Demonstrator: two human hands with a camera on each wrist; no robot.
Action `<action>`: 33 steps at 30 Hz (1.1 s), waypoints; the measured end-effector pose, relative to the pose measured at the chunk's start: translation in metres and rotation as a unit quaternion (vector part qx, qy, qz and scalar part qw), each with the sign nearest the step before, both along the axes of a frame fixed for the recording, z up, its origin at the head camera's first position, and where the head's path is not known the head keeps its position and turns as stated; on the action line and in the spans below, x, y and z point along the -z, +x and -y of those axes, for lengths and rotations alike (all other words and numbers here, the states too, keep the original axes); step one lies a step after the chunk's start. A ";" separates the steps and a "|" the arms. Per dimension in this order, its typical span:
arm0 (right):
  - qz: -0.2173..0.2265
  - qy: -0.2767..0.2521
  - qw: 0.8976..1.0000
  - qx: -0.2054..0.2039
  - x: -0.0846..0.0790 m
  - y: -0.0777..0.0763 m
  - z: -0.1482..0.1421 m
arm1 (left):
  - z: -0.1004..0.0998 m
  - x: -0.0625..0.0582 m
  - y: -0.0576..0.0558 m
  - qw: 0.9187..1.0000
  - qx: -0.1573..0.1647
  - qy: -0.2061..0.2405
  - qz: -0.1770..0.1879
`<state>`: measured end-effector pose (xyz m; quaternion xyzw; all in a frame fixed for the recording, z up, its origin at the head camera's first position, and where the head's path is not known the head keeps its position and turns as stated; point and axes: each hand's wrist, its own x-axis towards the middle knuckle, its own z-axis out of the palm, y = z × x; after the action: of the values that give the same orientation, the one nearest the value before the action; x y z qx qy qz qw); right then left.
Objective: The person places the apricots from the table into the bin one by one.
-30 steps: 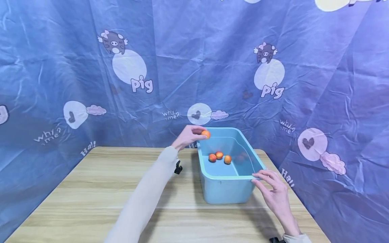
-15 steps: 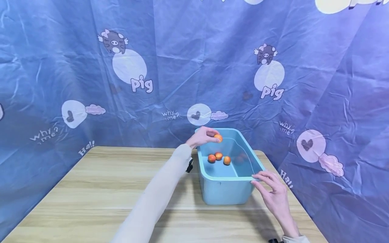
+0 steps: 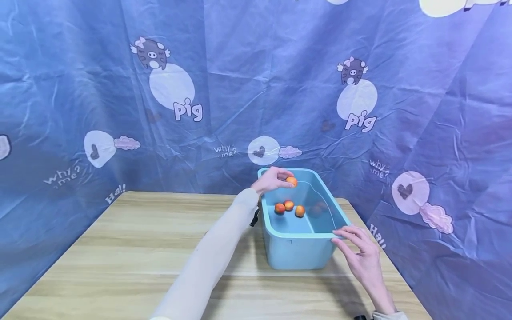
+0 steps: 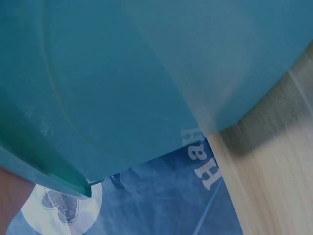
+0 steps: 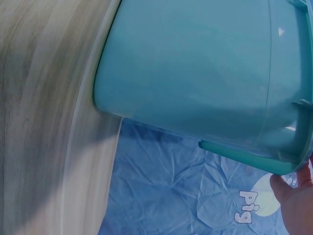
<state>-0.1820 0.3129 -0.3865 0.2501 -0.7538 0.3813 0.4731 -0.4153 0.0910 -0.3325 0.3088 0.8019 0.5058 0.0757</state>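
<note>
Over the far left part of a light-blue plastic bin (image 3: 302, 253), my left hand (image 3: 273, 179) pinches a small round orange-red fruit (image 3: 292, 181) between thumb and fingers. Three similar fruits, among them one (image 3: 300, 211) slightly apart on the right, lie on the bin's floor. My right hand (image 3: 362, 253) pinches the bin's near right corner at the rim, thumb outside. In the right wrist view the thumb and a finger of this hand (image 5: 297, 205) meet the bin's rim. The left wrist view shows the bin's outer wall (image 4: 127, 88); the held fruit is out of sight there.
The bin stands on the right part of a wood-grain table (image 3: 132, 249). Behind and beside the table hangs a blue curtain (image 3: 232, 89) with pig prints, close to the bin's far end.
My left hand has carried the fruit rightward from the bin's far left rim to over its inside. The right hand stays on the rim, and the three fruits in the bin have not moved.
</note>
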 end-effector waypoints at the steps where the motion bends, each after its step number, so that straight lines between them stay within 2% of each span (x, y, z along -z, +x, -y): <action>1: -0.001 -0.001 1.000 -0.001 0.000 0.000 0.000 | -0.001 0.000 0.000 1.000 -0.001 -0.004 -0.001; 6: 0.000 0.001 1.000 -0.001 0.000 0.000 -0.001 | -0.004 0.001 -0.001 0.999 -0.002 -0.050 0.002; 7: 0.000 0.001 1.000 0.000 0.000 0.000 0.000 | -0.005 0.005 -0.004 0.998 -0.004 -0.058 -0.005; 18: 0.001 -0.002 1.000 0.001 0.001 0.000 -0.001 | -0.013 0.008 0.000 0.992 -0.010 -0.127 -0.007; 23: 0.000 0.000 1.000 0.003 0.000 0.001 0.000 | -0.014 0.006 0.002 0.991 -0.022 -0.135 -0.006; 27: -0.001 0.000 1.000 0.005 0.000 0.001 -0.001 | -0.014 0.005 0.002 0.992 -0.019 -0.127 -0.004; 33: 0.004 -0.003 1.000 0.006 0.002 0.001 -0.001 | -0.011 0.006 0.002 0.993 -0.023 -0.115 -0.027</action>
<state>-0.1811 0.3139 -0.3880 0.2424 -0.7564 0.3816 0.4728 -0.4131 0.1023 -0.3382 0.2928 0.8634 0.4035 0.0774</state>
